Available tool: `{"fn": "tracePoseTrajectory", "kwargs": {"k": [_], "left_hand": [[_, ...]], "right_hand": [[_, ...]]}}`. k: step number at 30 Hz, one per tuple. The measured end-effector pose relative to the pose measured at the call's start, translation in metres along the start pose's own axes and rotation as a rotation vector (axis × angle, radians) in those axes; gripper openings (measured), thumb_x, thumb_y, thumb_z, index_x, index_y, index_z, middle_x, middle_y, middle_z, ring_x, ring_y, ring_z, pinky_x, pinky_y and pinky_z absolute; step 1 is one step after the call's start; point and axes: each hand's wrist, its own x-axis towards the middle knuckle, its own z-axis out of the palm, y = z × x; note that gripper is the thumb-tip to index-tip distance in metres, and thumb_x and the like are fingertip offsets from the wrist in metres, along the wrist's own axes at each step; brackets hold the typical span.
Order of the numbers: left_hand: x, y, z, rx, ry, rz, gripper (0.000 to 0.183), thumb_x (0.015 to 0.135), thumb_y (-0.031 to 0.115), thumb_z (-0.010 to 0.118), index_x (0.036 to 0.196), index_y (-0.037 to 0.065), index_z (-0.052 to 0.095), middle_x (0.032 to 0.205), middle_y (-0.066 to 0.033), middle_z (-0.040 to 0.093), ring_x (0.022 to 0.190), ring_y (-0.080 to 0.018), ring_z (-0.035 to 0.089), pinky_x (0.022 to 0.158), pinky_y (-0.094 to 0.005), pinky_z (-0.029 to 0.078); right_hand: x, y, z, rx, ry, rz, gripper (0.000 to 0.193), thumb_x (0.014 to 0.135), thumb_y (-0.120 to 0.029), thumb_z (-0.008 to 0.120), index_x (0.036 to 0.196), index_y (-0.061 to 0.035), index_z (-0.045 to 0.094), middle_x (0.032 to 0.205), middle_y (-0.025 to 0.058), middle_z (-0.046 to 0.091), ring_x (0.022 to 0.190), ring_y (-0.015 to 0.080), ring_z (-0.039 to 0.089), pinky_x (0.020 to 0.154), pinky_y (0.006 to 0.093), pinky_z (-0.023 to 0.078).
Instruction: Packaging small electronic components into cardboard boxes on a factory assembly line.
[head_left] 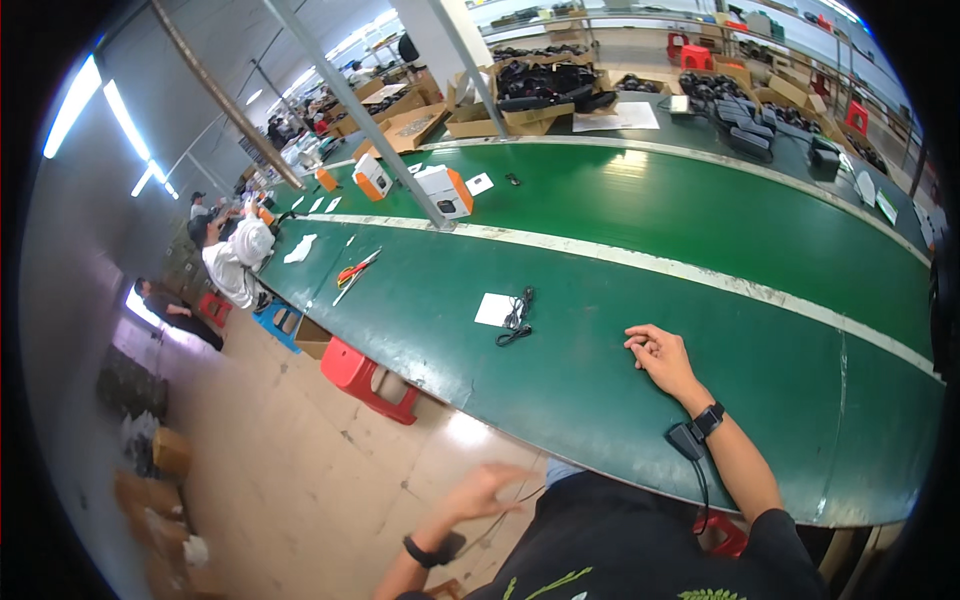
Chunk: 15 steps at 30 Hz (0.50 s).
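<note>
My right hand (657, 357) rests on the green tabletop (590, 375), its fingers loosely bent with nothing visible in them. A dark watch (709, 419) is on that wrist, and a small black box (686, 440) with a cord hangs beside it. My left hand (485, 492) is off the table edge above the floor, smeared by motion, so its fingers are unclear. A thin cord runs close to it. Left of my right hand lies a bundled black cable (519, 312), partly over a white square card (494, 310).
Red-orange-handled tools (352, 272) and a crumpled white sheet (300, 249) lie farther left. White-and-orange boxes (440, 190) stand by a metal post on the green belt (590, 190). A red stool (362, 378) is at the table edge; people sit farther along.
</note>
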Motion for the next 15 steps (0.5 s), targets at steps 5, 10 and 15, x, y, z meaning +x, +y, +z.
{"fn": "tracePoseTrajectory", "kwargs": {"k": [5,10,15], "left_hand": [[0.06,0.045,-0.152,-0.073,0.436,0.189,0.068,0.089,0.017,0.095,0.15,0.005,0.068,0.143,-0.0126,0.076,0.125,-0.0271,0.076,0.104,-0.0413,0.059],[0.183,0.026,-0.281,-0.81,0.558,-0.167,0.08,0.104,0.036,0.081,0.168,0.004,0.044,0.147,-0.0151,0.07,0.135,-0.0258,0.067,0.106,-0.0439,0.056],[0.294,-0.087,-0.373,-0.418,0.768,-0.449,0.127,0.081,0.042,0.1,0.173,-0.004,0.026,0.153,-0.0264,0.058,0.138,-0.0328,0.063,0.108,-0.0476,0.056]], "right_hand": [[0.004,0.004,-0.001,-0.01,-0.007,0.008,0.03,0.104,-0.005,0.069,0.132,0.0028,0.074,0.108,0.0093,0.084,0.072,0.009,0.073,0.067,0.0267,0.059],[-0.001,0.002,-0.004,0.001,0.026,0.026,0.028,0.105,-0.002,0.069,0.132,0.0039,0.074,0.107,0.01,0.083,0.074,0.0091,0.074,0.068,0.0265,0.06],[-0.007,0.004,-0.001,0.098,0.026,0.027,0.028,0.106,-0.001,0.068,0.134,0.004,0.072,0.107,0.011,0.082,0.076,0.0106,0.074,0.068,0.0274,0.06]]}}
